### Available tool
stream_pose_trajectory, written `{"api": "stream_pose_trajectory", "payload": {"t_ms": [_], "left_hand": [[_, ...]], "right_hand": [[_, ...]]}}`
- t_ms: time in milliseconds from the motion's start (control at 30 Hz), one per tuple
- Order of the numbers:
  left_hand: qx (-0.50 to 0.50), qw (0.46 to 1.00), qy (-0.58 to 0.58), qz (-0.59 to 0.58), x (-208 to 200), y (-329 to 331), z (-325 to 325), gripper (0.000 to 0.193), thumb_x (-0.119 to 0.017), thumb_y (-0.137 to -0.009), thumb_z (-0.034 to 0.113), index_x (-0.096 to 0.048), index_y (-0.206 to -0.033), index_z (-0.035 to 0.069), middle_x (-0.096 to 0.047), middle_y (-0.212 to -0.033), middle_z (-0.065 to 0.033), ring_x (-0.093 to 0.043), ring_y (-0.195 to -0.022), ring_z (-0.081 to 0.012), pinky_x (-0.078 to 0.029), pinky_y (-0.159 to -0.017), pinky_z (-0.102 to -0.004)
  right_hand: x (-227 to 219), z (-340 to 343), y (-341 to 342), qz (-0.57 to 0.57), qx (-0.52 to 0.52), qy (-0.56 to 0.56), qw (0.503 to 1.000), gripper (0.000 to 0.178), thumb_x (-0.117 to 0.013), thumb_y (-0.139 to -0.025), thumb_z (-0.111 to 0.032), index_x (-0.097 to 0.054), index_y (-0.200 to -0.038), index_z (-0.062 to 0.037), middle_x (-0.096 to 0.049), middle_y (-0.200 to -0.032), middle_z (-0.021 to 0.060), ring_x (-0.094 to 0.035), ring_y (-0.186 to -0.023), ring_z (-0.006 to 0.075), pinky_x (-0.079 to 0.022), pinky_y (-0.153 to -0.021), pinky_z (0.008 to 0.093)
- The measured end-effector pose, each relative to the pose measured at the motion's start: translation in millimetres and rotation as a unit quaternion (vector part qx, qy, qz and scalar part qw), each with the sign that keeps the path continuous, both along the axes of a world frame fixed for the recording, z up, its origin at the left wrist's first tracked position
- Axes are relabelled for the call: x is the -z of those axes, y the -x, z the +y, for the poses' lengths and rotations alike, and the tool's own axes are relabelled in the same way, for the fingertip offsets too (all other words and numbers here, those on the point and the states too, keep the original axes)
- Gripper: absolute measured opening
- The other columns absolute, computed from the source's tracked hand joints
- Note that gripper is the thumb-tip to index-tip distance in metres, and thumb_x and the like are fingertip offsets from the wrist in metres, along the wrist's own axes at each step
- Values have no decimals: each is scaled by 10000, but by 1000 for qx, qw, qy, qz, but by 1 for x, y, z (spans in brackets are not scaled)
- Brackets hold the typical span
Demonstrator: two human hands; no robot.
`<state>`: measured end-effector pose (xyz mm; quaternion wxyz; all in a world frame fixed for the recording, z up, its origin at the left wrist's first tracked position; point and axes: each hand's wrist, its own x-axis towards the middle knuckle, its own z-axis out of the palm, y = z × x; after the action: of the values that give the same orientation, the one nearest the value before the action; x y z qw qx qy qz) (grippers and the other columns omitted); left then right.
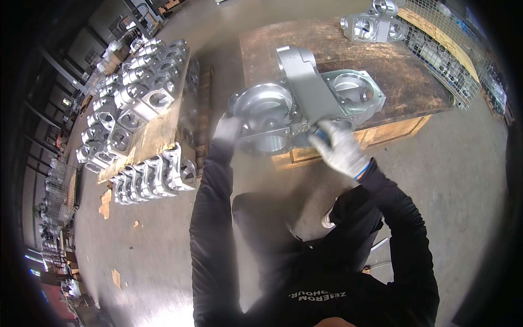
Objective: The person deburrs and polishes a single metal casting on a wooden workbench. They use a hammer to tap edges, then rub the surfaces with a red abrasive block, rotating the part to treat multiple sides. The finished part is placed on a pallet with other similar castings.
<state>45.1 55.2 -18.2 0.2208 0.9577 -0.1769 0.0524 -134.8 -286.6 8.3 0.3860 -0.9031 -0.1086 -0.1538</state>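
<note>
A large silver-grey metal casting (313,90) with wide round bores sits at the near edge of a worn wooden table (272,41). My left hand (227,129), in a pale work glove and slightly blurred, grips the casting's left edge. The fingers there are partly hidden by the metal. At the near side of the casting, right of its middle, my right hand (342,150) is closed, gloved in white with a blue cuff edge. Something bluish shows at its fingers, too small to name.
Left of me, many similar castings (131,95) stand in rows on a pallet with a wooden sheet (155,133); more are stacked below. Another casting (373,27) rests at the table's far right, beside a wire mesh crate (441,49). Cardboard scraps (105,204) lie on the concrete floor.
</note>
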Motion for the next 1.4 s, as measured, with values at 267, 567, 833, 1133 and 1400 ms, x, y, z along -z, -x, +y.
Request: {"api": "stream_pose_trajectory", "payload": {"t_ms": [267, 567, 833, 1133, 1400], "left_hand": [[-84, 945, 276, 152, 7, 2, -10, 190, -756, -816, 92, -784, -984, 10, -721, -909, -144, -703, -923, -222, -569, -864, -327], [-131, 880, 417, 186, 13, -5, -21, 401, -691, -825, -1, -572, -1201, -78, -709, -904, -151, -699, -704, -207, -570, -649, -319], [-43, 941, 334, 36, 26, 0, -21, 388, -693, -835, 42, -589, -1187, -84, -718, -872, -149, -708, -722, -212, -586, -671, -341], [19, 969, 241, -50, 52, -14, -9, 389, -703, -813, 42, -603, -1171, -75, -723, -850, -140, -694, -706, -210, -568, -650, -335], [-154, 843, 478, 196, -3, 14, -27, 416, -720, -800, 12, -595, -1188, -69, -705, -859, -139, -689, -683, -214, -579, -651, -342]], "right_hand": [[85, 83, 7, 50, 13, -34, 998, 278, -662, -1056, -272, -665, -1179, -23, -732, -879, 253, -731, -848, 452, -556, -720, 520], [52, 66, 3, -66, 131, -247, 958, 270, -710, -1004, -165, -653, -1233, -34, -695, -902, 74, -721, -854, 230, -567, -765, 390], [-66, -143, -118, 85, 327, -72, 939, 443, -615, -999, -342, -676, -1281, -6, -760, -993, 184, -733, -903, 297, -573, -826, 410], [34, 60, 19, -62, 37, -22, 997, 365, -688, -1048, -241, -584, -1309, -8, -700, -1102, 191, -723, -975, 339, -568, -825, 445], [138, 153, -10, 82, 105, -164, 977, 352, -575, -1116, -361, -619, -1143, -13, -632, -753, 126, -659, -681, 209, -527, -644, 408]]}}
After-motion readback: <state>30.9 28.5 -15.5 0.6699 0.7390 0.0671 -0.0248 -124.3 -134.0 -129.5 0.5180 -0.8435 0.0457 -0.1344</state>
